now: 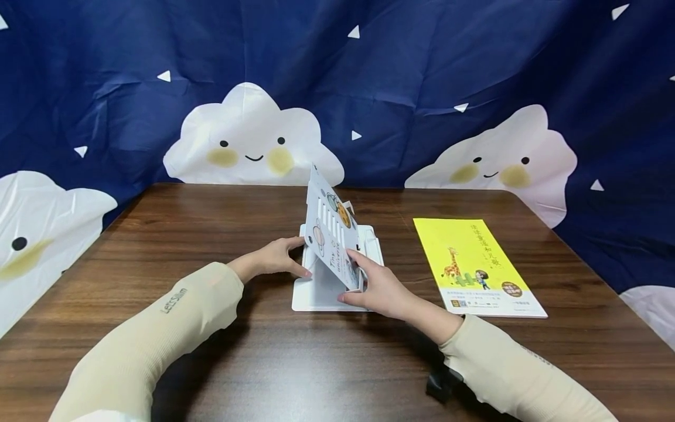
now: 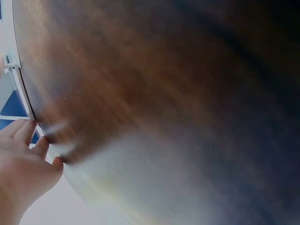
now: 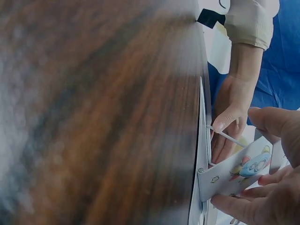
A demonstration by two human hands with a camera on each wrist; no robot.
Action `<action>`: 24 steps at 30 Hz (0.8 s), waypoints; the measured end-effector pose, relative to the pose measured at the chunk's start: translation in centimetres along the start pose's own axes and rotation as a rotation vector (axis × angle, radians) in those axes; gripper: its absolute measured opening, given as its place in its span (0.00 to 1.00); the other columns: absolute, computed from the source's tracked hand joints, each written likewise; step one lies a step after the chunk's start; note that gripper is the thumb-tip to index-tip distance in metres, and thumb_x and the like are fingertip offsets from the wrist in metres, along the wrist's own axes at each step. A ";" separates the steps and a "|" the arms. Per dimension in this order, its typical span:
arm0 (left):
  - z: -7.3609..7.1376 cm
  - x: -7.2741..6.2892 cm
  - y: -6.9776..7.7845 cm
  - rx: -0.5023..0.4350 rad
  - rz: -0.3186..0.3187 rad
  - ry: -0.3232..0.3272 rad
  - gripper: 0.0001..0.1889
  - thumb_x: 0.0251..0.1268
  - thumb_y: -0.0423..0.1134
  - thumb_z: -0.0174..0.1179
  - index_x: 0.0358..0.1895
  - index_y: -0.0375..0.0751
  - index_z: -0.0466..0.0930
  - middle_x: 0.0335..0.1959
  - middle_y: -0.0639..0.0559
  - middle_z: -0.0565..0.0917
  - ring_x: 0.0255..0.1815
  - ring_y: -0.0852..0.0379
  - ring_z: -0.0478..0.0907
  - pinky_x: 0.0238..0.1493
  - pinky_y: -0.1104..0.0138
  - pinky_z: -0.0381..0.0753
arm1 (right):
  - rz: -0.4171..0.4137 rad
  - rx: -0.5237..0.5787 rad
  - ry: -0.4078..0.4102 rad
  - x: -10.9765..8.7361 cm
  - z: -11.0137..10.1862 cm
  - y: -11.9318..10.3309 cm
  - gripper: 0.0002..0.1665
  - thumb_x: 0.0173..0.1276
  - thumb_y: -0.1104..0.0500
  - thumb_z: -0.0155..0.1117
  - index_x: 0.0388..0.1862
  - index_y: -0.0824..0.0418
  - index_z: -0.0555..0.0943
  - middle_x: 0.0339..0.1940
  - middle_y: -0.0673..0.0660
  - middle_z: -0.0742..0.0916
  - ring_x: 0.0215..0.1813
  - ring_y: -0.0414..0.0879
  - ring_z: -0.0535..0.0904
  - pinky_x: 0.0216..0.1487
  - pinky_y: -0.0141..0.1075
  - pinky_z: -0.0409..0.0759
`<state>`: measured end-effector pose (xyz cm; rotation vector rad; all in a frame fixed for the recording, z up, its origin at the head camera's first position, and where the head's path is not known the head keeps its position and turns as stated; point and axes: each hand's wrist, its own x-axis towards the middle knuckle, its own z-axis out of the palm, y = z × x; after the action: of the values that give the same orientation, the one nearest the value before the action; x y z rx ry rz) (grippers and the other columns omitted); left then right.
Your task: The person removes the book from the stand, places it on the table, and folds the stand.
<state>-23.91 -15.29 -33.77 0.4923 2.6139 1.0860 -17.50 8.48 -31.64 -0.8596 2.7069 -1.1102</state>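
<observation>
A white folding book stand, its printed panel reading "Tiny universe" with planet drawings, is on the table. The panel is tilted up from the flat white base. My left hand is at the base's left edge, thumb and fingers spread apart and touching it. In the left wrist view, the left hand's fingertips lie along that edge. My right hand grips the panel's lower right part, thumb near its front corner. The right wrist view shows a printed side piece of the stand between the right fingers.
A yellow book with a giraffe on its cover lies flat to the right of the stand. A small black object shows under the right forearm. Behind the brown wooden table hangs a blue curtain with cloud faces.
</observation>
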 end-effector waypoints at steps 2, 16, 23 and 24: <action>0.0 0.1 0.0 0.012 0.001 0.002 0.47 0.36 0.45 0.70 0.62 0.34 0.56 0.61 0.42 0.60 0.62 0.49 0.53 0.59 0.59 0.52 | -0.009 -0.009 0.015 -0.1 0.0 0.1 0.47 0.46 0.55 0.69 0.64 0.59 0.58 0.56 0.59 0.71 0.51 0.48 0.68 0.50 0.43 0.67; 0.0 0.0 -0.3 0.013 -0.008 -0.005 0.48 0.36 0.48 0.69 0.63 0.33 0.54 0.63 0.42 0.57 0.63 0.48 0.51 0.60 0.59 0.51 | -0.057 -0.026 0.055 -0.3 0.2 0.3 0.42 0.47 0.61 0.64 0.63 0.64 0.60 0.52 0.60 0.75 0.40 0.47 0.71 0.39 0.34 0.71; -0.1 0.0 -0.1 0.025 -0.001 -0.008 0.47 0.37 0.48 0.69 0.63 0.34 0.55 0.62 0.43 0.58 0.62 0.50 0.52 0.59 0.59 0.52 | -0.074 -0.013 0.045 -0.5 0.1 0.3 0.41 0.50 0.62 0.63 0.63 0.65 0.58 0.53 0.60 0.74 0.40 0.46 0.71 0.39 0.33 0.71; -0.1 0.0 -0.1 0.027 0.000 -0.007 0.47 0.37 0.48 0.69 0.63 0.34 0.55 0.62 0.43 0.58 0.62 0.50 0.52 0.59 0.59 0.52 | -0.073 -0.009 0.046 -0.6 0.1 0.3 0.41 0.50 0.62 0.63 0.63 0.64 0.58 0.53 0.60 0.74 0.40 0.45 0.71 0.39 0.34 0.71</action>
<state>-23.95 -15.41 -33.78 0.5018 2.6252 1.0487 -17.14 8.87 -31.95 -0.9537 2.7397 -1.1472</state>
